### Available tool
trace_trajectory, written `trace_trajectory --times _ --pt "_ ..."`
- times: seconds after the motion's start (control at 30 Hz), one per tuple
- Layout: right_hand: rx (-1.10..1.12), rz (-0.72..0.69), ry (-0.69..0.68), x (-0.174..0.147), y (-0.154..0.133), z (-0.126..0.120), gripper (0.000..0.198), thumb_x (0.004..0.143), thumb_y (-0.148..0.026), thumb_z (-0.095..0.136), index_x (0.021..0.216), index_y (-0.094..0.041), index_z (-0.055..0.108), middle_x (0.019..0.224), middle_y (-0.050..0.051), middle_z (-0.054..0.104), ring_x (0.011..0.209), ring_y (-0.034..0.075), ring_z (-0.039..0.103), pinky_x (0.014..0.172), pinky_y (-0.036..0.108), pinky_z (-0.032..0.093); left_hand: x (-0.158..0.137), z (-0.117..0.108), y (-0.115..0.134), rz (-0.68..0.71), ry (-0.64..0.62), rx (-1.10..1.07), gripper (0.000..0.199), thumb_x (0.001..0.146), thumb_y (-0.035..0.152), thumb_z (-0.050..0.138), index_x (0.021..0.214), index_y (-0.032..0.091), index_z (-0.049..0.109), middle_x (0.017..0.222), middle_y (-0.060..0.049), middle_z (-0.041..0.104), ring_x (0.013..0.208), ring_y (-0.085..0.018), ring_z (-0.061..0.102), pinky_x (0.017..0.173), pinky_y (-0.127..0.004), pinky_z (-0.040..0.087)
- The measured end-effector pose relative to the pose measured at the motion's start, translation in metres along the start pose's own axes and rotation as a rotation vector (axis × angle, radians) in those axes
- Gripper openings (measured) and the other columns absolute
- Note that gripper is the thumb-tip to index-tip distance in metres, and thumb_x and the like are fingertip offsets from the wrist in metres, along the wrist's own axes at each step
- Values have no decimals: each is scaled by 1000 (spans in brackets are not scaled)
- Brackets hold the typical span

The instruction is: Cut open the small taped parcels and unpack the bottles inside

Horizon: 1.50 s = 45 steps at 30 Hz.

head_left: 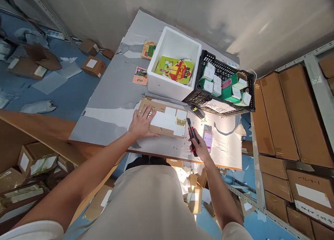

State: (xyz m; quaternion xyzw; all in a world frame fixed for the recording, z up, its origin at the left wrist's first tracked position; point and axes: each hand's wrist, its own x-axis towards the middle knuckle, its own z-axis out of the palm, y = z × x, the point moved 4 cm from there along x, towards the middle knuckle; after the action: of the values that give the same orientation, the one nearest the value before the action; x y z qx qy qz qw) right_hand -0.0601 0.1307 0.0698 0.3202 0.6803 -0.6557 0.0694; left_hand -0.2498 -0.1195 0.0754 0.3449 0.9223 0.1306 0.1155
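One cardboard box (168, 120) lies flat by the near edge of the desk (99, 127); the left grip (142, 124), fingers spread rather than clamped, rests over its nine o'clock end; the right grip (199, 148) is closed around a red-and-black utility knife (192, 133), its tip just beside the box at three o'clock, whether touching I cannot tell; the step in hand looks to be steadying the box with the knife ready; a next move would call for firm left pressure and fingers clear of the knife's path. At twelve o'clock a white foam bin (167, 88) with books (176, 70) crowds the far side; a black crate (196, 98) of small cartons (209, 73) stands at two; a yellow-and-black cutter (198, 113) lies at three; a phone (208, 139) at four narrows the right grip's room.
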Motion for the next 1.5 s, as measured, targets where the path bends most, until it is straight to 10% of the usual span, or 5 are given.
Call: trace_trajectory --times 0.83,1.37,1.5 --pt "-523 114 -276 0 -50 -17 64 88 -22 47 148 -35 26 73 -3 58 41 6 53 36 18 45 3 1 6 -65 -2 111 106 66 78 51 148 17 22 156 -17 18 142 -39 11 95 -50 32" --pt "-210 31 -3 -43 6 -2 69 83 -38 53 147 -35 25 82 -3 62 42 7 54 37 21 47 2 6 1 -27 139 -9 107 63 77 56 146 17 27 155 -19 20 142 -40 14 105 -55 24" --pt "-1 -33 186 -41 28 -13 55 74 -45 65 121 -20 53 74 -1 63 49 10 58 42 24 50 -6 2 -15 -13 350 -218 105 62 70 65 144 15 31 155 -19 19 143 -38 13 112 -52 18"
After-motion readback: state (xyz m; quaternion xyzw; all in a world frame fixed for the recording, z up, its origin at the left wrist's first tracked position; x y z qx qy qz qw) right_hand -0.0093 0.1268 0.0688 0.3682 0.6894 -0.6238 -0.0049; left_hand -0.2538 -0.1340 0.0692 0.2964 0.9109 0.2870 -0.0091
